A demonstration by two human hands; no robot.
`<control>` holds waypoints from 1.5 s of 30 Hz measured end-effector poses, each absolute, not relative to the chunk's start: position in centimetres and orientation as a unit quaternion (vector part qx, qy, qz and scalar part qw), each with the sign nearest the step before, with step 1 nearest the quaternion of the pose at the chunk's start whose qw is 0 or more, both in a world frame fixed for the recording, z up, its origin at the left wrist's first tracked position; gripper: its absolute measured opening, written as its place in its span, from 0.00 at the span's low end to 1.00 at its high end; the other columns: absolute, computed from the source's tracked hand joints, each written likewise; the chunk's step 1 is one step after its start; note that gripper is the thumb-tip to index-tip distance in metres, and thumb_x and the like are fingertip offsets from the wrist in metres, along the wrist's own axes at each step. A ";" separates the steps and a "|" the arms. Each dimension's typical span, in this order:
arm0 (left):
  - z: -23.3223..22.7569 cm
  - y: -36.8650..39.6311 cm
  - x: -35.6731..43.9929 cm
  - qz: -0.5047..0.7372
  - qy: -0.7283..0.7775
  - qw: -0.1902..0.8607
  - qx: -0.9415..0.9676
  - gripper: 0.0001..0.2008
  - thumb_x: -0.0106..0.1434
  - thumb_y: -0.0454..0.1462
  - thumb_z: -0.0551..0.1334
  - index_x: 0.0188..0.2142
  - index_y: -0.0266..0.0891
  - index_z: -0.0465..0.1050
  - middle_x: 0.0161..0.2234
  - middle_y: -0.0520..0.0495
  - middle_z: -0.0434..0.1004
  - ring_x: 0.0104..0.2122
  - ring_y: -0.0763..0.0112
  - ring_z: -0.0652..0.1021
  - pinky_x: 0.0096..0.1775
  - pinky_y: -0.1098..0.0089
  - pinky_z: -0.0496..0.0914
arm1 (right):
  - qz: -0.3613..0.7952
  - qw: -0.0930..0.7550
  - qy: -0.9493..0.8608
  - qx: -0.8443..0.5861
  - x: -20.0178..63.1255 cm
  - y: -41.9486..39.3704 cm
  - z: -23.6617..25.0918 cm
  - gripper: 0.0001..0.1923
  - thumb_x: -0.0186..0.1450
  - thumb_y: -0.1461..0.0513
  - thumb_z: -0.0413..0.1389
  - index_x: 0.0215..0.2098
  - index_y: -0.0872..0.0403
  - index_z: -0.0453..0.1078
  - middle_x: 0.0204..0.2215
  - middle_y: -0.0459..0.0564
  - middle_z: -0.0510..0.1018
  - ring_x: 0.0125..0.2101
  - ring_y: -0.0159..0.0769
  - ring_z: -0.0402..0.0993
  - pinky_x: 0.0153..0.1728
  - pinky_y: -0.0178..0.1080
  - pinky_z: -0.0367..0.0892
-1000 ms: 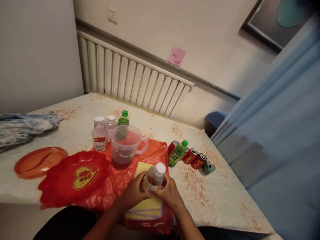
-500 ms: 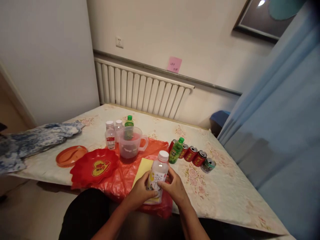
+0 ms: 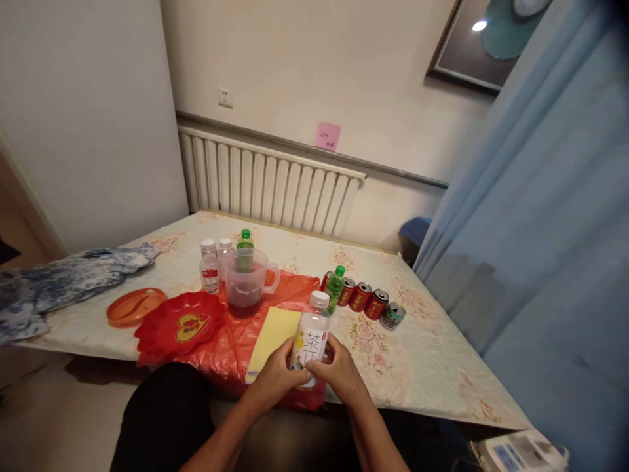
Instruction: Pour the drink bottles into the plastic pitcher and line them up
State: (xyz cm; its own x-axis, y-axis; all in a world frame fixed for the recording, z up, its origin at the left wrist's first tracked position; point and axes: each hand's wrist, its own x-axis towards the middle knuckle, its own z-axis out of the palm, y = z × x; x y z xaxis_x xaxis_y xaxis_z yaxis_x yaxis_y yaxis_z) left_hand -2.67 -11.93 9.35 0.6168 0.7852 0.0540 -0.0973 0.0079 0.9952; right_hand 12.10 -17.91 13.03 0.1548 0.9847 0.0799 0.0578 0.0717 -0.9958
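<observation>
Two-handed grip, I see: left hand [image 3: 279, 372] and right hand [image 3: 341, 372] wrapped round white-capped bottle [image 3: 312, 335], near front edge of red sheet [image 3: 228, 351]; contents unclear. Translucent jug [image 3: 246, 278], farther back, holds dark liquid [image 3: 243, 299].

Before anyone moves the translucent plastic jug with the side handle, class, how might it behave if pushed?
The jug would probably feel heavy, as its darker lower part suggests liquid, which might slosh. The wrinkled red plastic sheet beneath it could bunch up or slide along.
</observation>
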 end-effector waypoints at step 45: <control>1.7 -4.6 -1.8 0.330 0.390 0.180 0.841 0.20 0.65 0.41 0.54 0.52 0.34 0.70 0.50 0.38 0.76 0.52 0.57 0.73 0.57 0.56 0.66 | 0.320 0.595 -0.421 -0.605 22.7 -16.2 8.7 0.26 0.45 0.60 0.70 0.42 0.55 0.71 0.40 0.55 0.82 0.42 0.52 0.79 0.45 0.53 0.73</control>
